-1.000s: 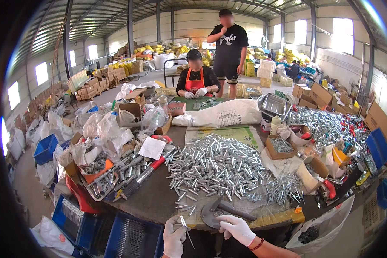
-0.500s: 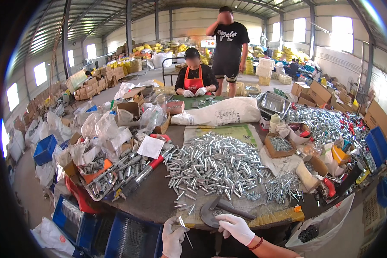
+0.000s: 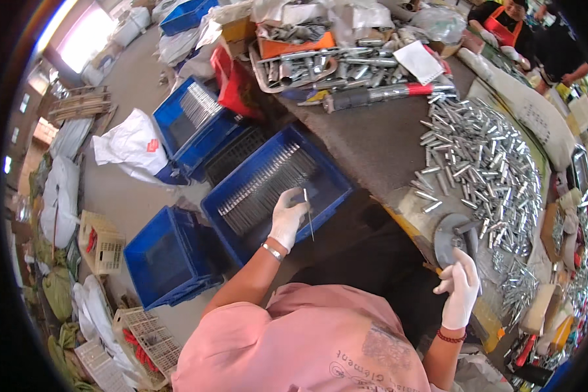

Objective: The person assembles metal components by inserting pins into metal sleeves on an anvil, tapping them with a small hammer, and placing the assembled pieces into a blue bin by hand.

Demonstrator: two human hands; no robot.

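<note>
In my gloved left hand (image 3: 289,219) a thin metal rod with a thicker silver sleeve (image 3: 308,210) is pinched between the fingers. That hand is over the near edge of a blue crate (image 3: 336,204), which holds rows of similar silver parts (image 3: 258,195). My gloved right hand (image 3: 459,287) has its fingers apart and nothing visible in it. It is at the bench edge, just below a round metal disc (image 3: 442,240) with a hammer (image 3: 465,228) lying on it. Beyond the disc spreads a heap of short silver metal sleeves (image 3: 487,163).
An emptier blue crate (image 3: 157,261) stands left of the filled one, and another blue crate (image 3: 176,140) with parts is behind. A tray of metal tubes (image 3: 333,68) lies on the bench (image 3: 366,140). A person in a red apron (image 3: 503,26) sits across the bench.
My view has swung down and left towards the crates. My left hand has carried the rod from the bench front to over the blue crate. The right hand remains near the disc.
</note>
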